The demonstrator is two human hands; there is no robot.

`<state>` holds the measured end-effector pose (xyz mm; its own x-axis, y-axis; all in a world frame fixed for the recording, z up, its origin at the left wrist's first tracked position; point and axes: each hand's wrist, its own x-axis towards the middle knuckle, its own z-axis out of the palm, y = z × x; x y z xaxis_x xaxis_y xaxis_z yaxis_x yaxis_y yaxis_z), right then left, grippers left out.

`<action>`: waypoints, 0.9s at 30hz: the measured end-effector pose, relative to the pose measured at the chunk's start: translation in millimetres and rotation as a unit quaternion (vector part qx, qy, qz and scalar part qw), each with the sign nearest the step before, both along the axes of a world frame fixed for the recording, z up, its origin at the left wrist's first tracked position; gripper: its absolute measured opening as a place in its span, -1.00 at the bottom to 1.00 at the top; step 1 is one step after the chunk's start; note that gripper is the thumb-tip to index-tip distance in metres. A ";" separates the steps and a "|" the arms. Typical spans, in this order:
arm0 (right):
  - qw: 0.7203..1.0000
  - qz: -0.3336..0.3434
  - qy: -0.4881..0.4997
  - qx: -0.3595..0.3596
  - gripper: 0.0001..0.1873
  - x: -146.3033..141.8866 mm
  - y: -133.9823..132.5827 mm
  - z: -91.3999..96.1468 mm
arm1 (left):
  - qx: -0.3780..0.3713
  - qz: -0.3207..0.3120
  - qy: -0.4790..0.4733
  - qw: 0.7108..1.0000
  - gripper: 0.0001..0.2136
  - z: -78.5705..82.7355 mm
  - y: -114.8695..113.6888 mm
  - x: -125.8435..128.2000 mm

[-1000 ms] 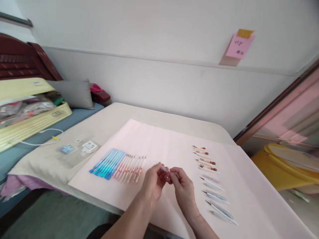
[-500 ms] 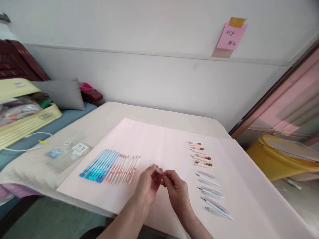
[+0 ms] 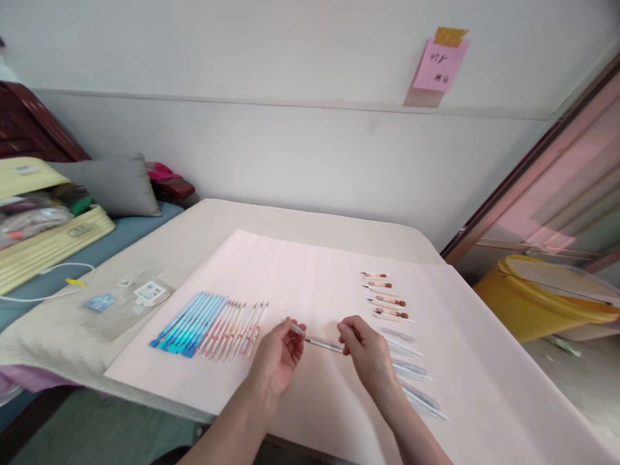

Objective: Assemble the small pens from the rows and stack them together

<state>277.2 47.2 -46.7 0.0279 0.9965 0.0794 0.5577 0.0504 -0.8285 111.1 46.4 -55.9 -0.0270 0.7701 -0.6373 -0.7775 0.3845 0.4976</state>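
Observation:
Above the pale pink sheet point(image 3: 295, 271), my left hand point(image 3: 277, 355) is closed around a short whitish pen piece point(image 3: 297, 330), perhaps a grip or barrel end. Opposite it, my right hand point(image 3: 365, 352) pinches one end of a slim pen refill point(image 3: 323, 344). The refill's dark tip points at the left fingers; whether it touches the pen piece I cannot tell. Left of my hands lie a row of blue pens point(image 3: 188, 323) and several white-and-red pens point(image 3: 235, 329). To the right are brown-figured pen barrels point(image 3: 391, 301) with refills, and clear grey pen parts point(image 3: 411, 369), partly behind my right forearm.
A clear plastic bag point(image 3: 130, 303) with labels lies on the table cover at left. Beyond it are a yellow box point(image 3: 87, 226), a white cable point(image 3: 48, 294) and a grey pillow point(image 3: 109, 187). A yellow bin point(image 3: 527, 290) stands at right. A pink note point(image 3: 442, 64) hangs on the wall.
My hands were close together at the whitish piece; the right has since moved away to the right, and the refill now shows between them. The view has shifted slightly.

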 end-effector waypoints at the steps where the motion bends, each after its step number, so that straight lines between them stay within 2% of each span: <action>1: 0.998 0.007 -0.061 -0.003 -0.75 6.0 1.5 -1.9 | 0.003 0.006 -0.001 1.000 -0.88 0.9 1.4 -3.2; 3: 0.980 0.043 -0.192 -0.018 -0.80 12.3 1.8 -10.4 | 0.011 0.015 -0.001 1.000 -0.89 2.5 3.4 -9.0; 5: 0.947 0.086 -0.306 -0.035 -0.85 10.8 -1.1 -22.7 | 0.015 0.019 0.001 1.000 -0.90 3.6 4.1 -13.1; 9: 0.889 0.121 -0.440 -0.040 -0.81 -1.9 -8.4 -44.0 | 0.012 0.012 0.000 1.000 -0.92 3.1 2.8 -17.3; 13: 0.879 0.123 -0.459 -0.040 -0.80 -6.7 -8.1 -50.3 | 0.011 0.012 0.001 1.000 -0.91 1.1 1.5 -21.1; 23: 0.871 0.129 -0.472 -0.043 -0.81 -11.1 0.0 -50.4 | 0.023 0.010 -0.004 1.000 -0.91 0.5 3.2 -23.5; 27: 0.873 0.152 -0.461 -0.045 -0.79 -10.0 0.4 -48.2 | 0.019 0.010 -0.005 1.000 -0.92 -2.3 3.0 -23.6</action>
